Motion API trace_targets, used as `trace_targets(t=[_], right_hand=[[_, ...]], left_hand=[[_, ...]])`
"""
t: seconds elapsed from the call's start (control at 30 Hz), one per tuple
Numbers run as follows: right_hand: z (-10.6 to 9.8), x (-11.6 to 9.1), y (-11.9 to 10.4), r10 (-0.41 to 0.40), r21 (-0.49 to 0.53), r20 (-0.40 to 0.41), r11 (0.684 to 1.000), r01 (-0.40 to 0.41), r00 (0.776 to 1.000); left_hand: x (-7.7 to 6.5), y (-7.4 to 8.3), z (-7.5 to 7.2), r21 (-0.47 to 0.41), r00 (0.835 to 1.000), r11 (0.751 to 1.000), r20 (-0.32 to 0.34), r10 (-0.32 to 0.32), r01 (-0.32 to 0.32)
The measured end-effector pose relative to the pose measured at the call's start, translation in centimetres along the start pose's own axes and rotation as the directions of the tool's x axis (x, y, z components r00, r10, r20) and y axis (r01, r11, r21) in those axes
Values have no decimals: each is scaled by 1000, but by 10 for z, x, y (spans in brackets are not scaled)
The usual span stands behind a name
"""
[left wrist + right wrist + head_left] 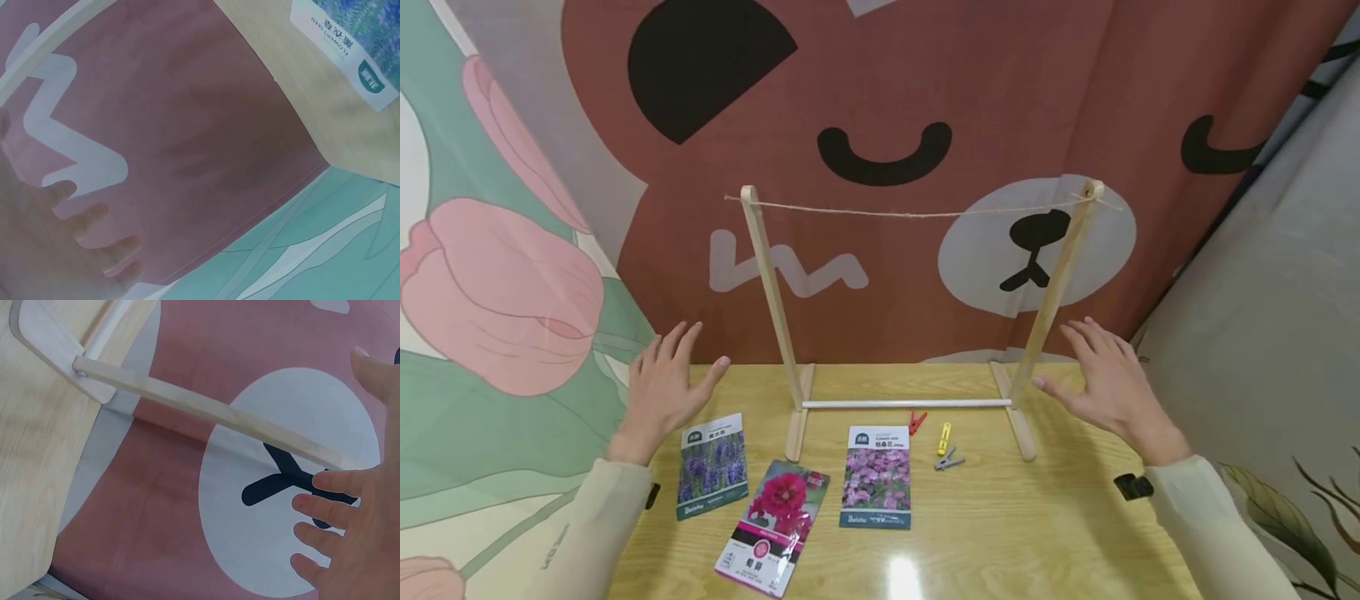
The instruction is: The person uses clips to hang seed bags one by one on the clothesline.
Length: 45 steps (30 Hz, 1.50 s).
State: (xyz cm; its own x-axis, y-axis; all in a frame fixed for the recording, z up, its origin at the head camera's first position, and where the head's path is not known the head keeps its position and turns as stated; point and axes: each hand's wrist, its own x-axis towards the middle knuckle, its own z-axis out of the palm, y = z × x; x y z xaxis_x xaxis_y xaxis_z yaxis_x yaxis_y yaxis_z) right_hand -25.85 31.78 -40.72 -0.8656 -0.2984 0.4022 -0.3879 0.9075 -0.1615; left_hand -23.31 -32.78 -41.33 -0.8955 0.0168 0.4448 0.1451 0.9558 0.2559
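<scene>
My left hand (664, 389) is raised at the left of a wooden frame (775, 300), thumb spread from the fingers, holding nothing. On the other side, my right hand (1108, 385) hovers beside the frame's right post (206, 407), its fingers also spread and bare. A thin string (880, 214) runs between the tops of the two posts, and a white rod (910, 404) joins them low down. Below my left hand lies a seed packet with purple flower spikes (712, 467). A magenta-flower packet (772, 529) and a pink-flower packet (875, 477) lie to its right.
Near the rod lie a red clothespin (917, 422), a yellow clothespin (944, 438) and a grey clothespin (950, 459). All rest on a light wooden table (985, 542). A brown curtain with a bear print (895, 292) hangs behind, and a tulip-print cloth (512, 433) at the left.
</scene>
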Motion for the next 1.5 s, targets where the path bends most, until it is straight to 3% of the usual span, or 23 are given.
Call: trace_targets(t=[0.37,0.63,0.8,1.13,1.5], right_hand=[[21,-9,-9,-51,125,-62,990,58,997],[31,-12,-17,-47,181,-247,979,93,968],[36,-14,-21,-38,232,-237,968,95,971],[44,-15,-26,-67,238,-266,962,132,962],[55,-15,-33,-111,250,-222,954,166,969]], left_hand=[[-7,-4,4,-21,1000,999,3,-30,30],[-12,-7,6,-37,999,998,-2,-49,49],[-15,-8,8,-43,998,997,-10,-58,58],[-17,-8,9,-46,998,997,-11,-68,68],[-24,-10,9,-61,996,994,-12,-87,86]])
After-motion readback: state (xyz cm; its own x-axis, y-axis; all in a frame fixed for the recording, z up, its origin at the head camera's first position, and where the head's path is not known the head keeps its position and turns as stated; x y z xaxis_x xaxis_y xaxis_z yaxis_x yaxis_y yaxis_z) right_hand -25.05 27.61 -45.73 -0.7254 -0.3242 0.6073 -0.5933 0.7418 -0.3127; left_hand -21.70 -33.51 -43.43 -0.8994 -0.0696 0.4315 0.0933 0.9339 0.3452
